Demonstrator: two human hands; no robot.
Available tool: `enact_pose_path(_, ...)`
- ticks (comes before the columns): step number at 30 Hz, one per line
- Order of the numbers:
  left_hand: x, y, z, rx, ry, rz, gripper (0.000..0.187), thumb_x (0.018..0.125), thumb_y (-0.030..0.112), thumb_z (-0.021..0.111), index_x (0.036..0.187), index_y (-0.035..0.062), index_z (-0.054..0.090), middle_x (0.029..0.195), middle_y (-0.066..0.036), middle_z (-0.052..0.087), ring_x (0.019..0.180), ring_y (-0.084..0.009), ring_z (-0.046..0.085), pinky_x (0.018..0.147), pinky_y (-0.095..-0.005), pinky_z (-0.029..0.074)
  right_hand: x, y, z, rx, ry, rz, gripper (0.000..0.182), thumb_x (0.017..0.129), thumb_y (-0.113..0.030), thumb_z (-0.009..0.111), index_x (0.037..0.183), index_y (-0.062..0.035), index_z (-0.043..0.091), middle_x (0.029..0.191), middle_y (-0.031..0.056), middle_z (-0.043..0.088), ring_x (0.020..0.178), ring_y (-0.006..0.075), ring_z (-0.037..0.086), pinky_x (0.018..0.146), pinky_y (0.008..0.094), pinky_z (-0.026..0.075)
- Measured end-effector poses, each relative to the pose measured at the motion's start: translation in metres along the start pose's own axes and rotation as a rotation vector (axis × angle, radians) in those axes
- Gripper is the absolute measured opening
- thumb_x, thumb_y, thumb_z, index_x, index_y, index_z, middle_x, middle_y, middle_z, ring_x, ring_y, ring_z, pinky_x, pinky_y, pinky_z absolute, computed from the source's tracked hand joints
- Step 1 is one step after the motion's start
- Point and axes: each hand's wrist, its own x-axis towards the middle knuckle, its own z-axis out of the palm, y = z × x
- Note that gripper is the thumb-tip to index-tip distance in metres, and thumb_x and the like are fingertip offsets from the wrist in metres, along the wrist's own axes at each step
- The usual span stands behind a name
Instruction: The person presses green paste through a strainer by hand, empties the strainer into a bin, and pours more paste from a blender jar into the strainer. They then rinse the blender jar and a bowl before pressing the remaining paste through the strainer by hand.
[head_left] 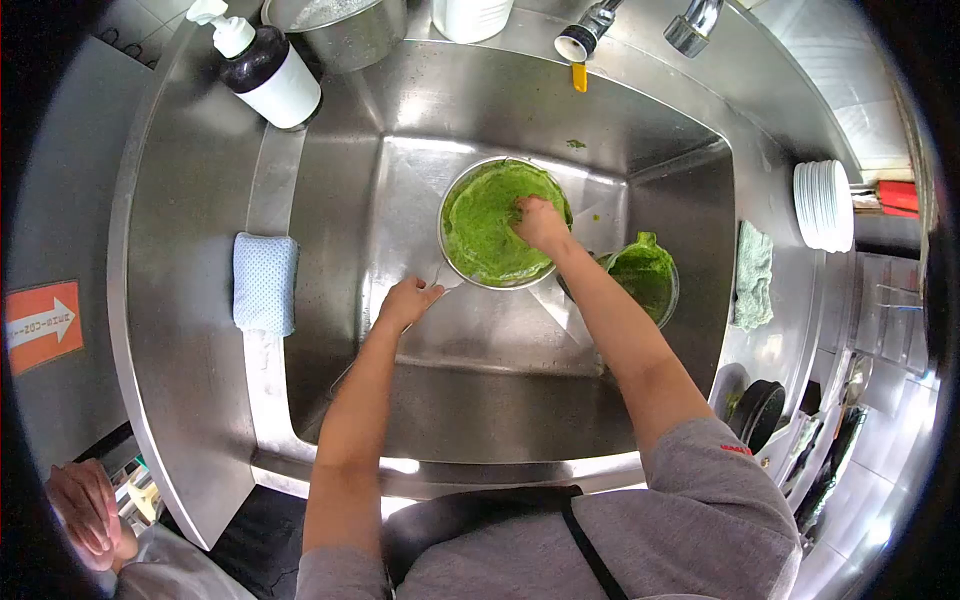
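A round metal-rimmed vessel (446,262) in the sink holds a wet green mass (490,215). My right hand (541,224) reaches into its right side, fingers curled together against the green; whatever they grip is hidden. Lower left of the vessel, my left hand (410,302) is closed on a thin metal handle that runs toward the rim. Partly under my right forearm stands a clear container (645,280) smeared inside with the same green.
The steel sink (480,410) surrounds these. A blue-white sponge (266,284) and pump bottle (272,80) are left, a metal pot (350,35) behind. On the right are a green cloth (753,275) and stacked white plates (823,206). Another person's hand (85,510) shows lower left.
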Motion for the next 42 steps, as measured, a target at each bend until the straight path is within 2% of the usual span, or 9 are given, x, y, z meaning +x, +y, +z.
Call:
enact_pose_path(9, 0.004, -0.001, -0.007, -0.017, -0.049, -0.059, 0.066, 0.067, 0.052, 0.054, 0.1, -0.0047, 0.052, 0.1, -0.021, 0.054, 0.094, -0.0297, 0.052, 0.08, -0.0341, 0.04, -0.026, 0.02, 0.006, 0.125, 0.091, 0.062, 0.031, 0.069, -0.02, 0.059, 0.093, -0.0009, 0.055, 0.092, 0.0191, 0.054, 0.083, 0.03, 0.054, 0.072, 0.0361, 0.045)
enact_pose_path(12, 0.031, -0.013, 0.003, -0.147, -0.17, -0.004, 0.062, 0.068, 0.049, 0.055, 0.099, -0.0051, 0.053, 0.099, -0.02, 0.055, 0.092, -0.0274, 0.053, 0.078, -0.0334, 0.04, -0.055, 0.021, 0.041, 0.782, 0.066, 0.347, 0.023, 0.071, -0.015, 0.057, 0.086, 0.0019, 0.054, 0.076, 0.0112, 0.057, 0.059, 0.0211, 0.051, 0.051, 0.0295, 0.042)
enact_pose_path(15, 0.043, -0.004, 0.011, -0.376, -0.168, 0.051, 0.059, 0.07, 0.048, 0.054, 0.097, -0.0042, 0.053, 0.089, -0.015, 0.057, 0.08, -0.0238, 0.054, 0.071, -0.0317, 0.041, -0.102, 0.005, 0.07, 1.406, -0.156, 0.64, 0.01, 0.075, -0.016, 0.055, 0.08, -0.0074, 0.052, 0.069, 0.0035, 0.053, 0.056, 0.0118, 0.05, 0.044, 0.0246, 0.038)
enact_pose_path(16, 0.043, 0.005, 0.009, -0.376, -0.174, 0.05, 0.059, 0.07, 0.048, 0.054, 0.097, -0.0042, 0.053, 0.089, -0.015, 0.057, 0.08, -0.0238, 0.054, 0.071, -0.0317, 0.041, -0.104, 0.002, 0.076, 1.41, -0.123, 0.797, 0.009, 0.076, -0.017, 0.054, 0.08, -0.0085, 0.051, 0.068, 0.0025, 0.051, 0.054, 0.0107, 0.048, 0.043, 0.0233, 0.037)
enact_pose_path(21, 0.083, 0.016, -0.003, -0.964, -0.319, -0.263, 0.051, 0.075, 0.049, 0.045, 0.096, 0.0035, 0.051, 0.074, -0.005, 0.051, 0.063, -0.0159, 0.047, 0.061, -0.0288, 0.039, -0.099, 0.01, 0.089, 1.53, -0.111, 0.852, 0.01, 0.077, -0.018, 0.053, 0.08, -0.0082, 0.052, 0.067, 0.002, 0.05, 0.053, 0.0117, 0.045, 0.042, 0.0228, 0.036)
enact_pose_path(25, 0.111, 0.036, -0.001, -1.258, -0.415, -0.278, 0.054, 0.075, 0.054, 0.04, 0.095, 0.0052, 0.05, 0.078, -0.006, 0.054, 0.07, -0.017, 0.049, 0.064, -0.0295, 0.039, -0.114, 0.008, 0.071, 1.571, -0.103, 0.886, 0.012, 0.075, -0.018, 0.055, 0.079, -0.0071, 0.051, 0.067, 0.0022, 0.049, 0.054, 0.0121, 0.045, 0.044, 0.023, 0.035)
enact_pose_path(26, 0.119, 0.034, 0.001, -1.2, -0.429, -0.311, 0.062, 0.072, 0.055, 0.04, 0.106, 0.0034, 0.048, 0.09, -0.008, 0.055, 0.081, -0.0199, 0.052, 0.075, -0.0334, 0.039, -0.116, 0.013, 0.074, 1.551, -0.129, 0.886, 0.012, 0.074, -0.017, 0.055, 0.079, -0.0067, 0.051, 0.067, 0.0021, 0.049, 0.053, 0.0119, 0.045, 0.044, 0.0229, 0.034)
enact_pose_path(32, 0.123, 0.039, 0.006, -1.249, -0.327, -0.218, 0.038, 0.068, 0.037, 0.047, 0.089, 0.0062, 0.055, 0.084, -0.007, 0.056, 0.077, -0.0192, 0.053, 0.073, -0.0319, 0.041, -0.117, 0.032, 0.083, 1.556, -0.017, 0.914, 0.014, 0.072, -0.015, 0.057, 0.08, -0.0046, 0.051, 0.068, 0.0032, 0.049, 0.052, 0.0117, 0.044, 0.042, 0.0231, 0.033)
enact_pose_path(42, 0.103, 0.036, 0.0, -1.227, -0.364, -0.177, 0.043, 0.065, 0.027, 0.037, 0.098, 0.0038, 0.052, 0.094, -0.009, 0.056, 0.085, -0.023, 0.053, 0.076, -0.0356, 0.041, -0.146, 0.026, 0.056, 1.369, -0.187, 0.724, 0.02, 0.073, -0.023, 0.056, 0.078, -0.0042, 0.055, 0.066, 0.0013, 0.051, 0.053, 0.0092, 0.045, 0.044, 0.0228, 0.034)
